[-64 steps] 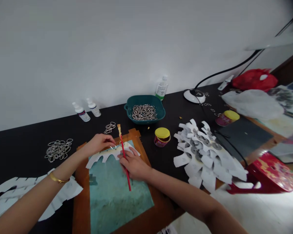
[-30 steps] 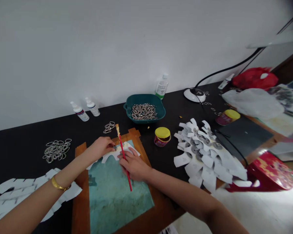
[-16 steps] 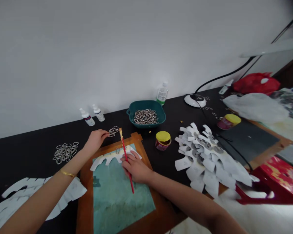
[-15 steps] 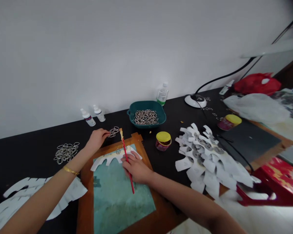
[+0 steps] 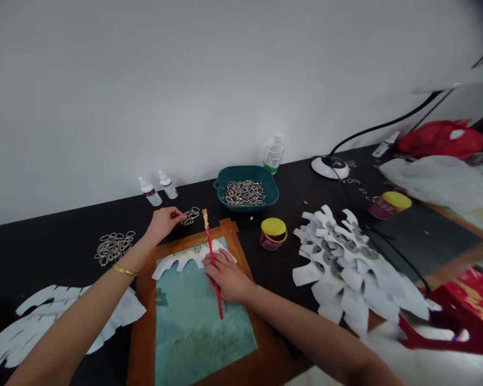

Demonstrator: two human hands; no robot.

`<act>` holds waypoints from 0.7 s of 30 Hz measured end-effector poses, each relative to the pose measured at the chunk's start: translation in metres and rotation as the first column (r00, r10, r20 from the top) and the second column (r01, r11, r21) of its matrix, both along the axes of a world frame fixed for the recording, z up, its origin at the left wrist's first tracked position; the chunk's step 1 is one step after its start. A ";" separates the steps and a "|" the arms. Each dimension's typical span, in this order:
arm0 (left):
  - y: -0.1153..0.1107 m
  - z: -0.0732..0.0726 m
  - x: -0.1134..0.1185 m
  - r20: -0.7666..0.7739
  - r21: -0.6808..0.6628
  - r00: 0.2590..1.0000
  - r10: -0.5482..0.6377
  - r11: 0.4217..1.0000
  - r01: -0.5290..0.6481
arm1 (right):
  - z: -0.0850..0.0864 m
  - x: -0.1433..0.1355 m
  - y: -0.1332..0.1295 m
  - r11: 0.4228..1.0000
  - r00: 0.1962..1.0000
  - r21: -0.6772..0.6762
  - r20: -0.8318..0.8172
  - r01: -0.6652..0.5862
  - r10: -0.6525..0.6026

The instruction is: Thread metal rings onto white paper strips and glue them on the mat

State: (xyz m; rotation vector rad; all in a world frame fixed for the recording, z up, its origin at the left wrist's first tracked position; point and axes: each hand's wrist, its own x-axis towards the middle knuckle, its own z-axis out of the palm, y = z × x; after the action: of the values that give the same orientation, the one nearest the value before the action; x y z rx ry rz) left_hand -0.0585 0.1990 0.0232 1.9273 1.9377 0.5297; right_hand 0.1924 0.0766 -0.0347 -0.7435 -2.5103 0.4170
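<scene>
My left hand (image 5: 165, 222) reaches to a small cluster of oval metal rings (image 5: 192, 215) on the black table. Its thumb and fingertips are pinched together on a ring at the cluster's near edge. My right hand (image 5: 227, 276) grips a slim red brush (image 5: 213, 252), whose pale, glue-coloured tip points away from me. The same hand rests on a scalloped white paper strip (image 5: 167, 264), which has a few metal rings standing along its upper edge. Beneath the strip lies a green sheet (image 5: 201, 327) on a brown board (image 5: 140, 332).
A teal basin (image 5: 247, 172) full of rings stands behind the board, with a yellow-lidded tub (image 5: 272, 227) nearer. White paper pieces (image 5: 346, 262) pile up right; more paper strips (image 5: 60, 311) lie left beside a ring heap (image 5: 115, 247). Two white bottles (image 5: 150, 193) stand by the wall.
The whole view has shifted slightly. My left fingers remain at the small ring cluster, a little further over its near edge. My right hand keeps the brush and stays on the paper strip.
</scene>
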 end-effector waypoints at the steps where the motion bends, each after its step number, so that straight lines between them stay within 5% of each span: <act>1: -0.003 0.000 -0.001 0.023 -0.013 1.000 0.000 1.000 0.000 | -0.001 0.000 0.000 1.000 1.000 -0.001 -0.007 -0.001 0.001; 7: -0.012 0.001 -0.010 0.055 0.055 0.997 0.046 0.997 -0.049 | -0.001 -0.001 -0.001 1.000 0.999 -0.027 -0.049 -0.004 0.002; 15: -0.056 0.025 -0.109 -0.036 0.110 0.983 0.178 0.979 -0.173 | -0.001 -0.002 -0.004 1.000 0.993 -0.015 -0.114 0.007 -0.009; 21: -0.080 0.011 -0.136 -0.125 0.107 0.973 0.194 0.978 -0.181 | 0.001 -0.003 -0.005 1.000 0.991 0.003 -0.132 0.026 -0.026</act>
State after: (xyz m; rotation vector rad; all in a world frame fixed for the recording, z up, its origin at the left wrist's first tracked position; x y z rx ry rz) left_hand -0.1941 0.1193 0.0345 1.8914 2.2339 0.5659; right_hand 0.1892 0.0718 -0.0336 -0.7223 -2.3754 0.4369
